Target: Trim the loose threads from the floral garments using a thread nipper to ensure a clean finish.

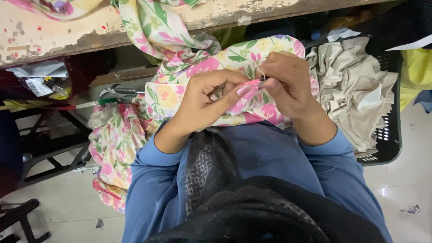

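A floral fabric (171, 40) in cream, pink, green and yellow hangs off the worn table edge (67, 31) and bunches on my lap. My left hand (209, 99) pinches a fold of it, thumb and forefinger pressed together. My right hand (288, 83) is closed on the same fold just right of the left fingertips; something small and thin shows between its fingers, too small to identify. Both arms wear blue sleeves.
A dark plastic basket (389, 135) with beige cloth pieces (351, 85) stands at my right. More floral cloth (110, 148) hangs at my left, near scissors (121, 91) and a measuring tape (87, 104). A dark metal stand (49, 148) is on the tiled floor.
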